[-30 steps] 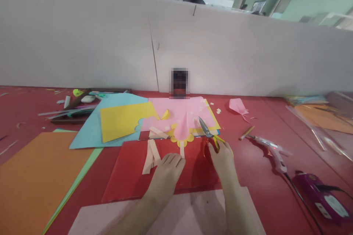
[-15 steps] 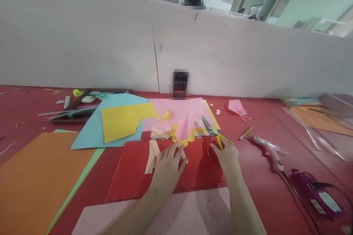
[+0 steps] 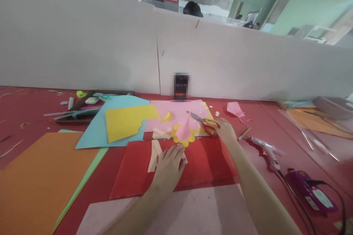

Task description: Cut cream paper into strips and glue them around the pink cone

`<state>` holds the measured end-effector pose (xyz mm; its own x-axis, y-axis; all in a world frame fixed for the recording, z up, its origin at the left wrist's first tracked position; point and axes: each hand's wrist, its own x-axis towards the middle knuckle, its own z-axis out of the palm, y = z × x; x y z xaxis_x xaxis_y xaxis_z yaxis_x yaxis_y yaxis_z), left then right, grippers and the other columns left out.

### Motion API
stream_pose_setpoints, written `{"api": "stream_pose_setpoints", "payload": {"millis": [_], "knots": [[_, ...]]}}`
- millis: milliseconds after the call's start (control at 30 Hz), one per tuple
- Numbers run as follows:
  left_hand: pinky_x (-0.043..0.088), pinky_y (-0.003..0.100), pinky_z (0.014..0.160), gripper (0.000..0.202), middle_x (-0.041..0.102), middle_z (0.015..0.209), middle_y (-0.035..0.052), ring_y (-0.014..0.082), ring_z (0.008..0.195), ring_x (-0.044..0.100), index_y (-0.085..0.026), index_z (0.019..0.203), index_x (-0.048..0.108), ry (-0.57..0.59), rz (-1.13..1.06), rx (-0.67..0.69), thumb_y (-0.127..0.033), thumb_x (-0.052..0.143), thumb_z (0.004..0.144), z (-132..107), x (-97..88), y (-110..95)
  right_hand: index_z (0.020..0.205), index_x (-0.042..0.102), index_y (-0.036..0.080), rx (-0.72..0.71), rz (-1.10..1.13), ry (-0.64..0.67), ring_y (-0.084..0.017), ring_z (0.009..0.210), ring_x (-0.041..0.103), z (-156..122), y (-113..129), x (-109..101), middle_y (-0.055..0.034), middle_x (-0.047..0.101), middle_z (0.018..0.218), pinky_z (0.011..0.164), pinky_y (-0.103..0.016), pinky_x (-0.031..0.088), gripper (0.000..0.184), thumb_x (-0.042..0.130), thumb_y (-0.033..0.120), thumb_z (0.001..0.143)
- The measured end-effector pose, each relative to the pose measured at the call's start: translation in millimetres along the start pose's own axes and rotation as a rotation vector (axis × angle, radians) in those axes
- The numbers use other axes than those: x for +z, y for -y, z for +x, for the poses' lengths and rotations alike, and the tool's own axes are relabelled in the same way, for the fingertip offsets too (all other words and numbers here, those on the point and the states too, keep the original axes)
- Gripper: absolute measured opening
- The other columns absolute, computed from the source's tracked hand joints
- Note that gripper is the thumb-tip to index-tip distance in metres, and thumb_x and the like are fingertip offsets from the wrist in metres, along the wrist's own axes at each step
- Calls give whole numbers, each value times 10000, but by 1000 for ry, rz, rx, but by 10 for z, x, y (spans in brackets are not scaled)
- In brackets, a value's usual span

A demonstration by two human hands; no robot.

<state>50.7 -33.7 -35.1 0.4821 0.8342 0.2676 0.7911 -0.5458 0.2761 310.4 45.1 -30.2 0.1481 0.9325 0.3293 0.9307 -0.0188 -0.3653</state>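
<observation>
My right hand (image 3: 224,130) is closed on the handles of red-and-yellow scissors (image 3: 205,121), whose metal blades point left over pink paper. My left hand (image 3: 168,165) lies palm down on a red board (image 3: 209,163), with fingers stretched out and thumb apart. Its fingertips are at the lower edge of a yellow paper flower (image 3: 190,138). A pink paper cone (image 3: 184,130) stands on that flower. Pale strips (image 3: 153,156) lie beside and partly under my left hand; what its fingertips touch is partly hidden.
Yellow paper (image 3: 125,121) overlaps blue paper (image 3: 93,132) on the left, near orange sheets (image 3: 35,176). A glue gun (image 3: 266,150) and a purple power box (image 3: 311,191) sit on the right. A white partition (image 3: 96,44) stands behind the red table.
My right hand has moved forward and slightly left with the scissors, from over the red board to above the pink paper. My left hand stays nearly in place.
</observation>
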Motion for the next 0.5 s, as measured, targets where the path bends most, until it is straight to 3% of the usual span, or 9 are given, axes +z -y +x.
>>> {"api": "stream_pose_setpoints", "payload": {"millis": [100, 367, 500], "knots": [[425, 424, 898, 360, 586, 1203, 70, 229, 1097, 526, -183, 1140, 547, -8, -8, 8, -140, 428, 803, 3, -33, -16, 832, 654, 165, 106, -62, -135, -188, 822, 563, -251, -170, -149, -80, 629, 873, 758, -273, 408, 239, 431, 246, 810], [399, 428, 931, 371, 581, 1215, 40, 220, 1117, 503, -208, 1126, 556, -17, -46, 20, -122, 434, 787, 8, -17, 2, 903, 610, 90, 537, -326, -435, -280, 794, 537, -1083, -858, -650, -169, 565, 873, 696, -377, 414, 345, 396, 338, 792], [398, 420, 929, 373, 554, 1240, 49, 220, 1107, 507, -213, 1133, 543, -42, -31, 32, -118, 432, 789, 10, -1, 4, 967, 605, 51, 768, -459, -360, -367, 893, 541, -1221, -1009, -691, -229, 584, 921, 739, -436, 418, 538, 449, 523, 761]]}}
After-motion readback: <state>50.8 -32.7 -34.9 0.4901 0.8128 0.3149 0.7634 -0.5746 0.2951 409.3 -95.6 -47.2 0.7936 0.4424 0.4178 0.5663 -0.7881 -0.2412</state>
